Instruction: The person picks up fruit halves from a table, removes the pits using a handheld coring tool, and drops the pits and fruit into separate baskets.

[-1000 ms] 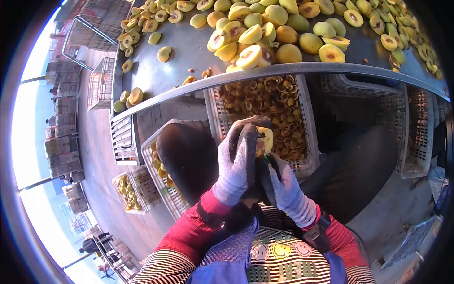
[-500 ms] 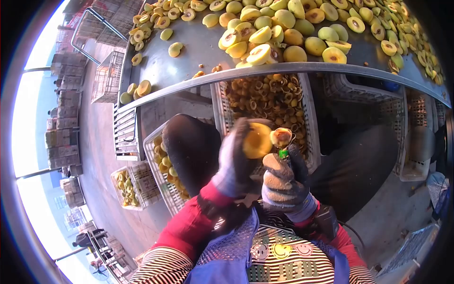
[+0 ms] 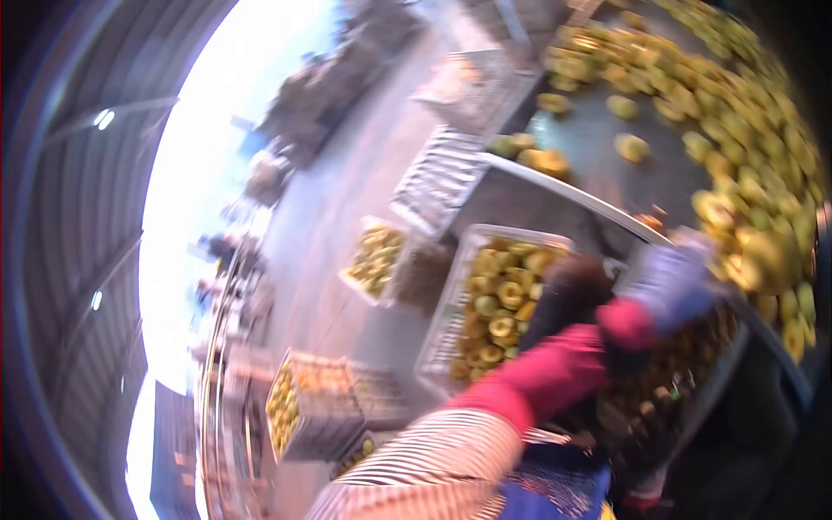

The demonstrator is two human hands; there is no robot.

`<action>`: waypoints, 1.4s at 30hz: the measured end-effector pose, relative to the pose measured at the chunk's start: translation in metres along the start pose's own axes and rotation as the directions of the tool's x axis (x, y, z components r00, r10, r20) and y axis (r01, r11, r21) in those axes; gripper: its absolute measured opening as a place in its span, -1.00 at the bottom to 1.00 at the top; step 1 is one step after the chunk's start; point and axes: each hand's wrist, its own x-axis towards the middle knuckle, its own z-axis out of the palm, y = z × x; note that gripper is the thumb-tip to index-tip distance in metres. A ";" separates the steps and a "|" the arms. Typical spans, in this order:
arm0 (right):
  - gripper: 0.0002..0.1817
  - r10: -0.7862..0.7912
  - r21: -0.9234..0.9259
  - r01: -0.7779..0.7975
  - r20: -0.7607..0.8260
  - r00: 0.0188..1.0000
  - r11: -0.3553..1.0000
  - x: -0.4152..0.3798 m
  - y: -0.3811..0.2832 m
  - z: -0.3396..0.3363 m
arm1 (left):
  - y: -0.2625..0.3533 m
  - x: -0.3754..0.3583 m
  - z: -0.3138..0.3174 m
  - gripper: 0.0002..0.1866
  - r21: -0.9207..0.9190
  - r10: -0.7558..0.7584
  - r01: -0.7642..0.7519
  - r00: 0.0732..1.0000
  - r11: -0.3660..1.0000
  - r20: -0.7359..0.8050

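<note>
My left hand (image 3: pixel 680 282), in a pale glove under a red sleeve, reaches over the metal table's front edge, beside the heap of yellow-green fruit (image 3: pixel 724 147). A large yellow fruit (image 3: pixel 767 262) is right by its blurred fingers; whether they grip it is unclear. Low in the view, dark and smeared, is my right hand (image 3: pixel 646 446). Near it shows a small green tool part (image 3: pixel 676 393), but the fingers cannot be made out. Below the table edge lies a crate of brown scraps (image 3: pixel 693 355).
A white crate of fruit halves (image 3: pixel 494 299) stands left of my knee. Farther left are a smaller fruit crate (image 3: pixel 374 258), stacked crates (image 3: pixel 321 403) and a slatted white crate (image 3: pixel 438 178). The table (image 3: pixel 589 130) has a raised metal rim.
The view has swung left and blurred. My left hand has gone from beside my right hand, where it held a yellow fruit half, out to the table edge and fruit heap.
</note>
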 end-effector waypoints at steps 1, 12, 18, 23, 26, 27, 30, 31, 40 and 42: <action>-0.57 -0.017 -0.069 0.016 -0.009 1.000 0.997 0.004 -0.008 -0.007 | 0.007 0.030 0.037 -0.44 0.025 0.010 -0.011 0.999 1.000 0.031; -0.53 -0.507 -0.646 0.442 0.098 0.856 0.622 0.003 -0.058 -0.066 | 0.014 0.013 0.074 -0.23 -0.191 0.283 -0.316 0.942 0.929 -0.182; -0.53 -0.627 -0.939 0.332 0.316 0.712 -0.096 -0.004 -0.024 -0.054 | -0.012 -0.082 0.036 -0.60 -0.432 -0.094 0.108 0.994 0.895 0.054; -0.66 -0.260 -0.296 -0.043 0.751 0.607 -0.954 0.003 0.021 -0.045 | -0.003 -0.104 0.012 -0.79 -0.747 -0.152 0.251 0.968 0.616 0.200; -0.70 -0.612 -0.938 0.276 0.346 0.711 -0.210 0.011 0.050 0.027 | 0.000 -0.115 0.016 -0.68 -0.893 -0.172 0.322 0.944 0.313 0.281; -0.70 -0.623 -0.942 0.290 0.329 0.710 -0.167 0.011 0.055 0.024 | -0.002 -0.118 0.020 -0.65 -0.897 -0.137 0.314 0.949 0.313 0.284; -0.69 -0.616 -0.945 0.290 0.320 0.720 -0.153 0.009 0.056 0.025 | 0.004 -0.121 0.011 -0.62 -0.856 -0.082 0.275 0.960 0.437 0.267; -0.69 -0.607 -0.949 0.267 0.312 0.731 -0.166 0.006 0.057 0.025 | 0.008 -0.123 0.008 -0.62 -0.792 -0.068 0.256 0.962 0.555 0.264; -0.71 -0.655 -0.905 0.323 0.424 0.625 -0.278 -0.003 0.064 0.002 | 0.012 -0.134 0.023 -0.68 -0.835 -0.063 0.103 0.995 0.541 0.082; -0.72 -0.633 -0.952 0.299 0.267 0.727 -0.058 -0.011 0.062 0.007 | 0.010 -0.132 0.019 -0.70 -0.797 0.020 0.047 0.997 0.602 0.074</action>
